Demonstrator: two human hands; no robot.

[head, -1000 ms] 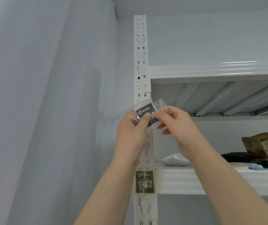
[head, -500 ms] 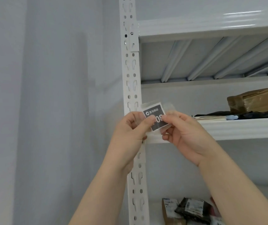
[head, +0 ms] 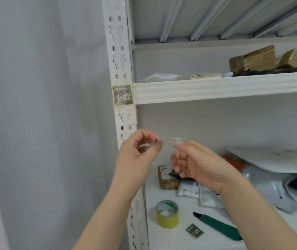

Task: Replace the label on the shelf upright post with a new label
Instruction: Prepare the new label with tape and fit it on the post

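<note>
A white perforated upright post [head: 118, 56] rises left of centre. A yellowed, worn label reading 1-02 [head: 123, 95] is taped to the post at shelf-beam height. Below it, my left hand [head: 136, 156] and my right hand [head: 196, 163] pinch a taped label piece [head: 169, 140] between them; it is seen edge-on and blurred, so its face is hidden. The hands are beside the post, a little to its right, below the 1-02 label.
On the lower shelf lie a yellow-green tape roll [head: 167, 213], a dark green utility knife [head: 218, 225], a loose dark label reading 1-01 [head: 194, 230], a small brown box [head: 167, 177] and grey mailer bags [head: 270, 186]. Brown parcels [head: 259, 58] sit on the upper shelf. A grey wall is at left.
The view tilted down, so the lower shelf and the 1-02 label came into sight. The label between my hands turned from face-on to edge-on, and the hands sit lower against the post.
</note>
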